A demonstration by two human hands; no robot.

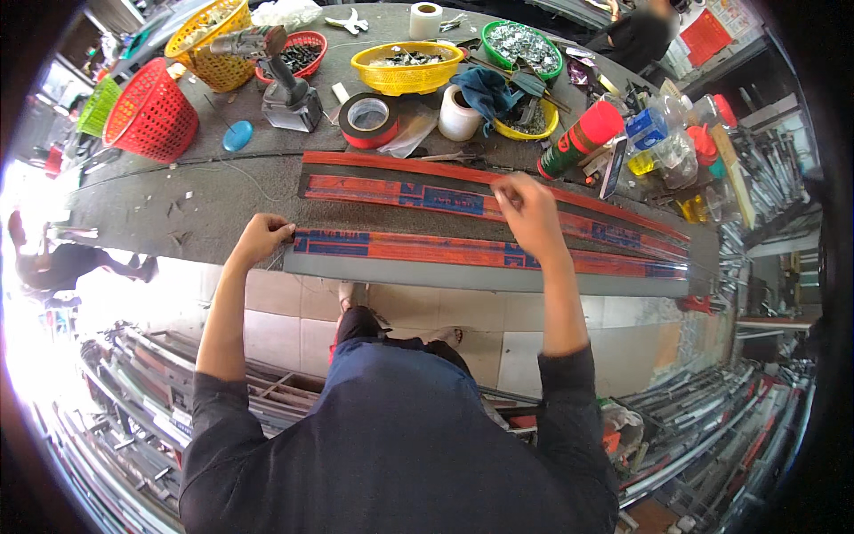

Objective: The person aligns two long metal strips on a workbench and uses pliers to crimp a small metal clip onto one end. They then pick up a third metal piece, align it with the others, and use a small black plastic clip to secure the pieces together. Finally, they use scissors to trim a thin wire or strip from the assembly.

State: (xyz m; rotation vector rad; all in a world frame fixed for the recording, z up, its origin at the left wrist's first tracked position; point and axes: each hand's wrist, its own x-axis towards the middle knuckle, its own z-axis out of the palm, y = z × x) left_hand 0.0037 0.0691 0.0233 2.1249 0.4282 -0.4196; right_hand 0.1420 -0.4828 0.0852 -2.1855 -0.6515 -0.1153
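Note:
Long metal profiles lie side by side on the dark bench, covered with orange-red film with blue blocks. My left hand (261,239) is at the left end of the near profile (427,249), thumb and fingertips pinched on its corner. A bare grey face of that profile shows along the bench's front edge. Over the middle profile (356,190) hovers my right hand (531,214), its fingers curled and pressed together; whatever they hold is hidden. Behind it runs the far profile (391,164), partly covered by the right fingers.
Along the back stand a cordless drill (276,80), a roll of black and red tape (368,120), a yellow basket (406,76), a green basket (522,49) and a red spray can (583,138). A red basket (151,111) is at left. Metal bars (703,436) fill racks behind me.

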